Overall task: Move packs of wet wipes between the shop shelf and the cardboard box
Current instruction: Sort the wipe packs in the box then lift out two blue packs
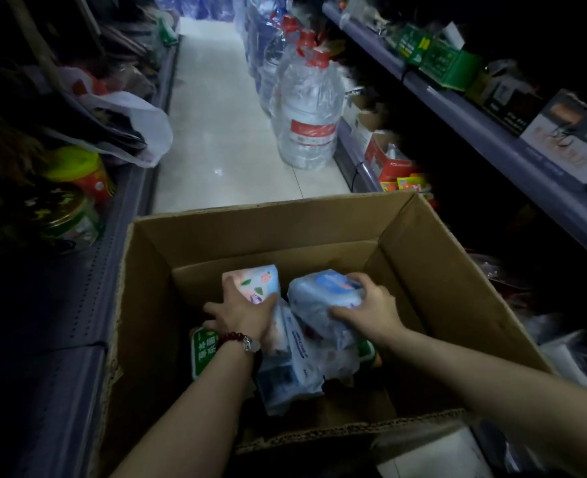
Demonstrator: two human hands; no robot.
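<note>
— Where the hands?
— Both down inside the box (440, 270). Left hand (243, 313) on the floral pack (254, 281), fingers curled round its near end – thumb on the right side, the others on the left. Beaded bracelet (235, 338) at that wrist.
— And the right?
— Right hand (368, 305) on the blue pack (319, 294), fingers bent over its far top edge, thumb pressed along the near side. Clamped on it, so far as can be seen.
— Packs touching?
— Almost – side by side in the middle of the box, floral one to the left, blue one to the right. Lifted or resting on the pile, cannot tell.
— More wipes below?
— Yes. White pack (292, 370) with blue print under both hands, tilted. Green pack (203, 353) at the left wall of the box, partly hidden by the left wrist. Another bit of green at the right, behind the right forearm, too hidden to name.
— Box where?
— On the aisle floor (223, 132), flaps open, between two shelves. Right shelf (492, 132) with dark cartons and green boxes. Left shelf (78, 305) with jars (81, 177) and a plastic bag (140, 125).
— Anything farther?
— Big water bottles (305, 108) with red caps, standing in a row on the floor beyond the box, near the right shelf.
</note>
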